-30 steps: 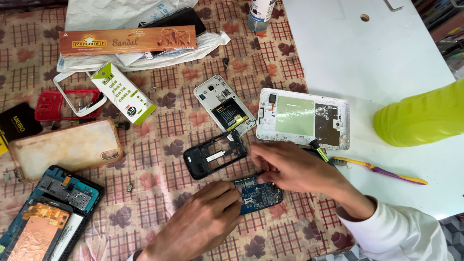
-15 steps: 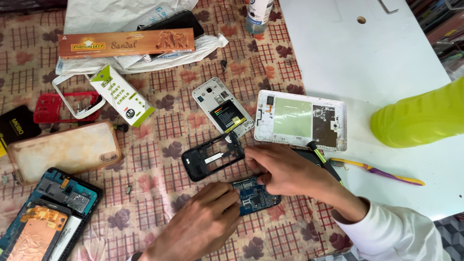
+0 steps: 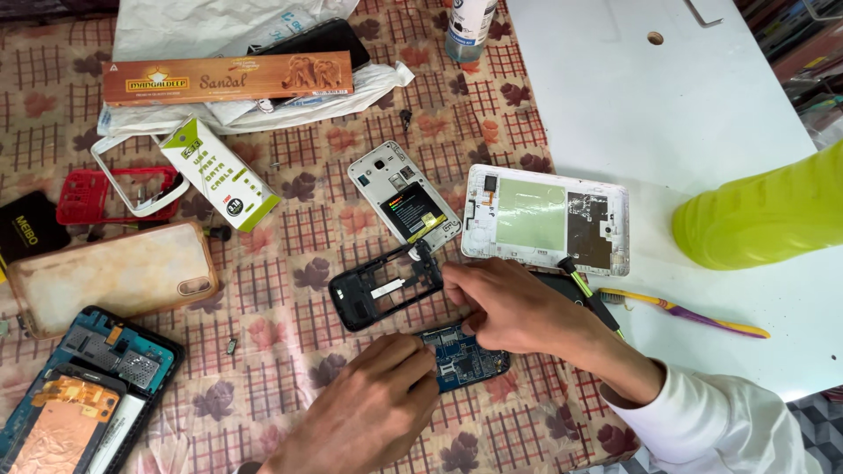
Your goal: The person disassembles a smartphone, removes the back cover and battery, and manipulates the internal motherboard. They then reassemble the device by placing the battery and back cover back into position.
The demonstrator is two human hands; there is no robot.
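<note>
Left hand [image 3: 369, 412] lies flat, fingers pressing the blue board [image 3: 465, 358]; right hand [image 3: 509, 307] pinches its top edge.

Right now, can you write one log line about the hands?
left hand: pressing small blue circuit board | right hand: touching board, holding screwdriver | black phone frame: beside

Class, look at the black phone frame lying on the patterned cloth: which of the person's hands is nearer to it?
Right. The right hand is at the black phone frame's right end; the left hand lies lower, on the blue circuit board.
</note>
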